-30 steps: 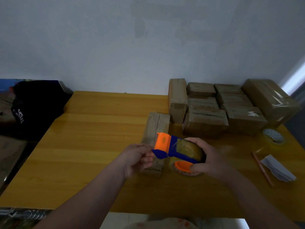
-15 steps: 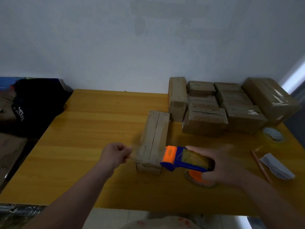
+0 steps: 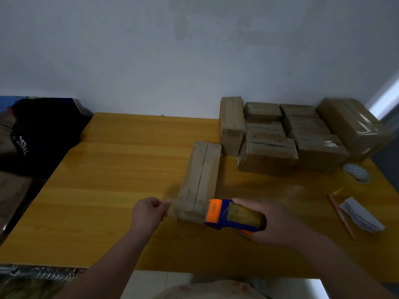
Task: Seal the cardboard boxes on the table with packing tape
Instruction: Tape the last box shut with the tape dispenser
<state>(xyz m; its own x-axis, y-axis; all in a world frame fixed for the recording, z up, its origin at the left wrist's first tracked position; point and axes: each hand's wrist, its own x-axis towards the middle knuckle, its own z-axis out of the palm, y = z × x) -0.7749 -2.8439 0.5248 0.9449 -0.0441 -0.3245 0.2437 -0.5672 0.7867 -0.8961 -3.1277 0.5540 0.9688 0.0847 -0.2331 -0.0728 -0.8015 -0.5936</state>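
The right hand [image 3: 278, 223] is wrapped around the light, rigid tape dispenser [image 3: 234, 215], its nose at the unsealed cardboard box [image 3: 199, 182] between both hands, while the left hand [image 3: 149, 212], fingers pinched shut, seemingly holds stretchy tape.

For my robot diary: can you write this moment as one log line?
left hand: pinched shut, tape not discernible | right hand: gripping orange-and-blue tape dispenser | long brown cardboard box: seam untaped

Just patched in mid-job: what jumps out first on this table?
The orange-and-blue tape dispenser in the right hand, at the near end of a long box mid-table. The left hand is pinched shut beside that end. Taped boxes crowd the far right corner.
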